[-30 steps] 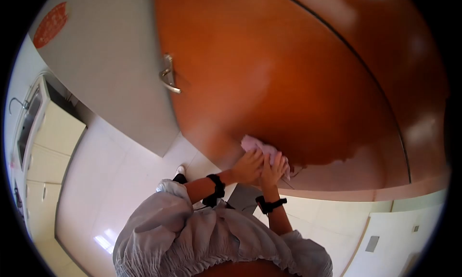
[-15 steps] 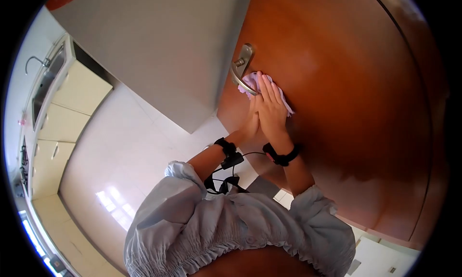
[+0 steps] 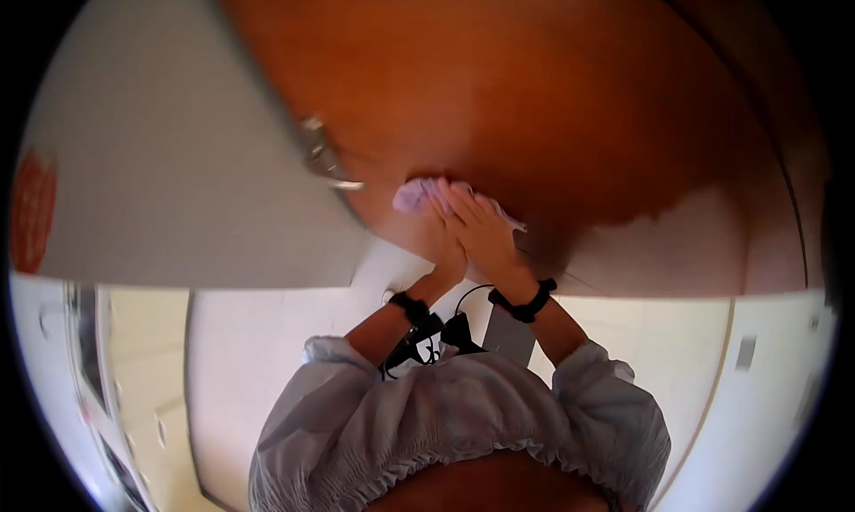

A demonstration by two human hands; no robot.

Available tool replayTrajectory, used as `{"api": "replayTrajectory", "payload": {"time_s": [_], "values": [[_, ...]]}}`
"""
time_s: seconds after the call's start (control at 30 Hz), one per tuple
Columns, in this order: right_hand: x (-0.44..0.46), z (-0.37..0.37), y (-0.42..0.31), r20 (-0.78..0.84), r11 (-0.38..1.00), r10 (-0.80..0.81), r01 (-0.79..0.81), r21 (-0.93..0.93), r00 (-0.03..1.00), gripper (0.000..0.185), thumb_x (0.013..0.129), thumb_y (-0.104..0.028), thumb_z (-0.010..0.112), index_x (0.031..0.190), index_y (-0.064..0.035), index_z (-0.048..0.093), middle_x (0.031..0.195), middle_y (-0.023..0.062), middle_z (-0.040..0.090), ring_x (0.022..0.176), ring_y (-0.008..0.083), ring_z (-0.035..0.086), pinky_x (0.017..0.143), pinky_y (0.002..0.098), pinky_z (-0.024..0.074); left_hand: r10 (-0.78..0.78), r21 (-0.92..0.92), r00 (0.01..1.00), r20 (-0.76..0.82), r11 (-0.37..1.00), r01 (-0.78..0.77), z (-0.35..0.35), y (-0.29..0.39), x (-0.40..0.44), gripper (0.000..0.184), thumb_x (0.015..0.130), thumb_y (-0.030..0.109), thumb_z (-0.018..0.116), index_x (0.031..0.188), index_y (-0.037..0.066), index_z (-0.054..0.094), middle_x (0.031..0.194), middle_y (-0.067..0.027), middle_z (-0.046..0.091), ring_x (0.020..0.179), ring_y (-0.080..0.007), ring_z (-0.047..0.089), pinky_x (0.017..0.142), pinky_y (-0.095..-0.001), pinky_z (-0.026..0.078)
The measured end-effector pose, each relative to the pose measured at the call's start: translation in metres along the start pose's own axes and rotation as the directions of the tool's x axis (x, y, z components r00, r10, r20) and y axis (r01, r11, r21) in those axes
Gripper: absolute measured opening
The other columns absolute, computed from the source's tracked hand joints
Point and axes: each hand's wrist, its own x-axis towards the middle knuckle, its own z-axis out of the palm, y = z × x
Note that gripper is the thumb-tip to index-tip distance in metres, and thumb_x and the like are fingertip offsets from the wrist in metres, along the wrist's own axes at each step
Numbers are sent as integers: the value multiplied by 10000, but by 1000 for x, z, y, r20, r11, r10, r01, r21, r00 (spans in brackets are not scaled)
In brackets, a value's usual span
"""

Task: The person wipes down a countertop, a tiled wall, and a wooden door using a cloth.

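Note:
A lilac cloth (image 3: 413,195) lies crumpled against a glossy brown wooden door (image 3: 534,93). My right hand (image 3: 488,236) holds it to the door surface, fingers extended side by side over it. Close beside it, my left hand (image 3: 449,247) also holds the cloth, partly covered by the right hand. To the left of the cloth, a metal lever handle (image 3: 325,154) sticks out near the door's edge, apart from both hands. Black bands with cables circle both wrists.
A large grey panel (image 3: 196,147) with a red patterned patch (image 3: 36,211) stands left of the door. Cream cabinets (image 3: 151,361) with a counter run along the lower left. Pale floor (image 3: 258,352) shows below.
The cloth and both hands have moved away from the lever handle, rightward along the door. My view has turned, so handle and grey panel appear farther left.

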Motion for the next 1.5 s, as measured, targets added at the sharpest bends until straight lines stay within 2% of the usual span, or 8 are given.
{"api": "replayTrajectory", "payload": {"time_s": [0.13, 0.17, 0.23, 0.7, 1.0, 1.17, 1.3, 1.5], "values": [[-119, 53, 20, -28, 966, 222, -224, -130, 975, 354, 806, -218, 578, 1147, -122, 586, 1392, 89, 454, 1234, 255, 455, 979, 402, 384, 401, 458, 802, 443, 668, -587, 9, 0, -13, 638, 925, 354, 497, 1404, -6, 278, 1400, -232, 325, 1319, -360, 297, 1071, -408, 277], [-153, 70, 25, -119, 942, 288, -304, -140, 950, 346, 802, -223, 588, 1139, -145, 596, 1380, 108, 460, 1228, 290, 457, 973, 440, 389, 431, 466, 685, 587, 512, -721, 13, 1, -16, 644, 910, 379, 527, 1387, -4, 327, 1383, -233, 357, 1294, -365, 341, 1045, -413, 311], [-209, 88, 32, -242, 877, 400, -447, -180, 884, 319, 794, -227, 608, 1109, -179, 614, 1362, 144, 465, 1220, 352, 454, 967, 506, 388, 264, 260, 477, 838, 576, -775, 27, 14, -11, 672, 880, 405, 577, 1361, -18, 374, 1365, -257, 371, 1237, -436, 382, 985, -481, 351], [-101, -28, 134, -771, 799, 292, -587, -129, 566, 317, 807, -222, 665, 1105, -130, 608, 1396, 317, 358, 1256, 515, 371, 1018, 607, 318, 834, 247, 277, 477, 176, -953, 133, 163, 42, 706, 832, 563, 546, 1319, 55, 490, 1378, -206, 427, 1105, -392, 447, 872, -520, 354], [-277, 83, 97, -534, 785, 458, -606, -133, 711, 368, 816, -288, 647, 1166, -188, 590, 1426, 292, 320, 1291, 516, 320, 1028, 630, 289, 535, 291, 356, 766, 205, -934, 129, 36, -31, 594, 809, 486, 630, 1209, 51, 574, 1216, -136, 552, 982, -305, 579, 740, -398, 484], [-230, 1, 122, -563, 811, 393, -563, -160, 727, 337, 839, -296, 596, 1155, -184, 627, 1463, 275, 292, 1341, 492, 269, 1056, 620, 229, 615, 330, 419, 668, 259, -908, 147, 95, -26, 559, 823, 454, 611, 1225, 67, 573, 1253, -132, 541, 998, -294, 567, 750, -398, 476], [-140, -106, 137, -695, 807, 391, -588, -57, 604, 319, 838, -228, 578, 1137, -130, 631, 1463, 289, 292, 1365, 479, 243, 1072, 609, 191, 811, 302, 282, 513, 137, -943, 165, 212, 1, 496, 833, 368, 581, 1255, 107, 568, 1338, -96, 506, 1024, -264, 543, 785, -371, 423], [-147, -52, 115, -810, 880, 258, -474, -27, 527, 358, 738, -3, 635, 1082, -104, 641, 1301, 280, 453, 1206, 420, 442, 999, 548, 320, 683, 191, 302, 665, 236, -953, 121, 183, 5, 498, 780, 213, 594, 1261, 92, 555, 1331, -110, 508, 1069, -286, 537, 824, -378, 431]]}}
